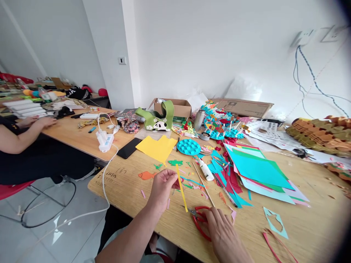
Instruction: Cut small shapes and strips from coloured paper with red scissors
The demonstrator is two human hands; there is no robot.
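My left hand [164, 184] pinches the upper part of a narrow yellow paper strip [181, 191], which hangs over the table. My right hand [222, 232] lies low at the table's front, its fingers curled over one handle of red-handled scissors [197, 221]. The blades point left, close to the strip's lower end. Beyond my left hand lie an orange paper fish [146, 175] and a green paper fish [175, 162]. A yellow paper sheet [156, 147] with a cut edge is farther back. A thin wooden stick [201, 179] and a white glue bottle [205, 170] lie right of the strip.
Stacked coloured paper [263, 170] and cut scraps [227, 182] cover the right middle. A blue woven paper disc [189, 147], black phone [129, 148] and green panda bag [160, 122] stand farther back. A white cable [105, 182] hangs at the table's left edge. Another person's hands [45, 121] are far left.
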